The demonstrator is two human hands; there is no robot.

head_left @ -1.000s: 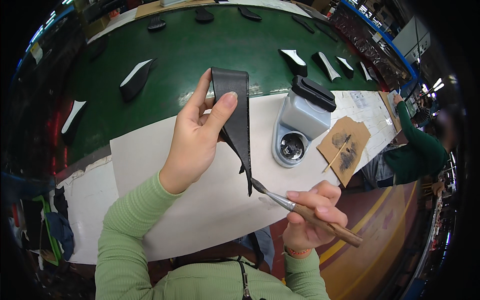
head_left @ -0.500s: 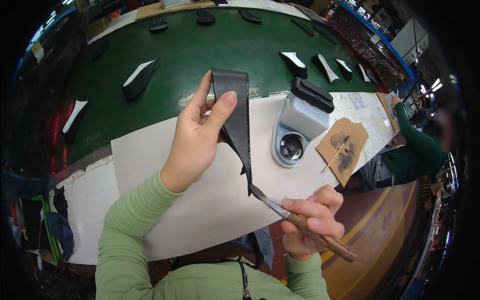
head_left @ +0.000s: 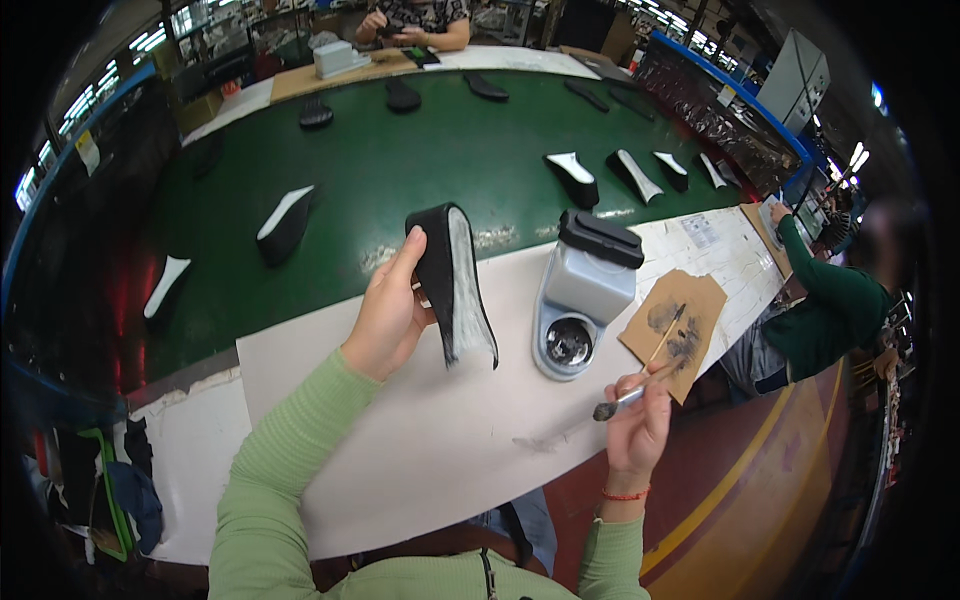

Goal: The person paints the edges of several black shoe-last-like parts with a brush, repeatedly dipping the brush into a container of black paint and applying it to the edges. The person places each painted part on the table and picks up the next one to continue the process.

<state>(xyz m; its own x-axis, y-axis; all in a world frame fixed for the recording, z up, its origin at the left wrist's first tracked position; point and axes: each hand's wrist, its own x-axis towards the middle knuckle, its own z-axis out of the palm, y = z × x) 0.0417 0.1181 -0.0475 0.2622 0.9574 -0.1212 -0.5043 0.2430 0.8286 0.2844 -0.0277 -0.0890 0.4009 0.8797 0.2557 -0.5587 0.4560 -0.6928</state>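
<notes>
My left hand (head_left: 382,318) is closed on a black wedge shoe sole (head_left: 436,285), held upright above the pale sheet. The sole's streaky white face shows on its right side, and its narrow end points down. In my right hand (head_left: 640,430) is a paintbrush (head_left: 624,400), its dark bristles pointing left, apart from the sole. Between the hands and beyond them stands a pale blue-grey plastic pot (head_left: 590,285) with a black lid and a front cup (head_left: 570,342) smeared with black liquid. To its right, a thin stick-like brush (head_left: 668,335) lies on stained brown cardboard (head_left: 700,300).
A green belt (head_left: 400,150) stretches across the far side, carrying several wedge soles (head_left: 286,226). White sheeting (head_left: 350,460) covers the near table. A co-worker in a dark green sleeve (head_left: 820,265) sits at the right; another person (head_left: 420,25) works across the belt.
My left hand has turned the sole so its white face shows. The brush has come off the sole's lower tip and moved right. The view has tilted up, showing the far person.
</notes>
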